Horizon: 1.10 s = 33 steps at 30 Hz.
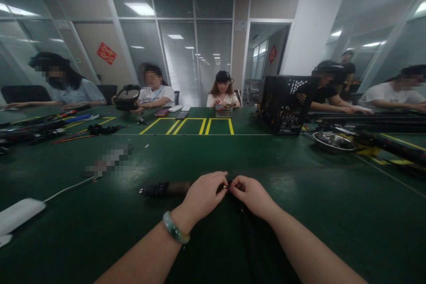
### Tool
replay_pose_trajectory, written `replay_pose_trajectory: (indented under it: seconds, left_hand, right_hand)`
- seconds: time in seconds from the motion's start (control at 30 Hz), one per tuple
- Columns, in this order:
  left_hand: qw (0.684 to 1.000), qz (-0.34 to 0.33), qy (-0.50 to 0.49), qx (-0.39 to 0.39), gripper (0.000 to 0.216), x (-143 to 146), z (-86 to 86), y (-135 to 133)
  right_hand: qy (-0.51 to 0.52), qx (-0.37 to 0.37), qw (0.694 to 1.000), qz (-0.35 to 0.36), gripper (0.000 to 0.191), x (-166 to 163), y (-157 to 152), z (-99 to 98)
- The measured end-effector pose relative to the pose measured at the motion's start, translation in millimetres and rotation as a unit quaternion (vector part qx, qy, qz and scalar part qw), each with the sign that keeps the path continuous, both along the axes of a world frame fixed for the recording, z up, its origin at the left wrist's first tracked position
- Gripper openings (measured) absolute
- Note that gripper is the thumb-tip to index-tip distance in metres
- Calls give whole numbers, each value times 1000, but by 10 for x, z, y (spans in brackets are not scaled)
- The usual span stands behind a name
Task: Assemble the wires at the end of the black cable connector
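My left hand (207,194) is closed over the right end of a dark cylindrical handle (178,189), which lies on the green table. A ribbed black section and a short metal tip show at its left end. Between my fingertips glints a small gold-coloured part (225,187), too small to name. My right hand (250,193) meets the left one there, thumb and forefinger pinched together. What the right fingers hold is hidden. Below the right hand, a thin dark strip (242,211) runs toward me along the table.
A white box (21,215) with a cable lies at left, near a blurred flat item (109,159). Farther off stand a black computer case (282,104) and a metal bowl (333,141). Dark gear (29,126) is piled far left. Several people sit around the table.
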<state>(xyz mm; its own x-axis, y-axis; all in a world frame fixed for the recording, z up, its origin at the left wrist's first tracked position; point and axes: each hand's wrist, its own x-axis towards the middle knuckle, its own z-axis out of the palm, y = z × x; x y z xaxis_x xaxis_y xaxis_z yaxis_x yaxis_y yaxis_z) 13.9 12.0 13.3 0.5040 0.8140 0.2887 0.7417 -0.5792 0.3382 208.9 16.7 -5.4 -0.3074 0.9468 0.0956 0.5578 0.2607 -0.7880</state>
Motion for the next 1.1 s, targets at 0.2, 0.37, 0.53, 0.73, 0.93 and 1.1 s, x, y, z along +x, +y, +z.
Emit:
replay_pose_trajectory:
  seconds: [0.2,0.37,0.53,0.73,0.93,1.1]
  left_hand:
    - [1000,-1,-1,6,15,3,-2,1]
    - [1000,7,-4,1,13,-1,-20,10]
    - [1000,-13,-2,8,12,-1,-14,18]
    - [1000,4,-11,21,16,-2,-53,24]
    - [1000,-11,-3,22,11,-7,-38,19]
    - [1000,-1,-11,26,19,-5,-35,5]
  right_hand:
    - [-1,-5,1000,-2,13,1,-4,-2]
    - [3,-6,1000,-1,12,7,-4,-5]
    - [-3,2,1000,3,14,8,9,-21]
    - [5,6,1000,2,11,-1,16,-48]
    - [-11,13,1000,-2,13,2,-4,8]
    - [-6,0,1000,-1,13,5,1,-5]
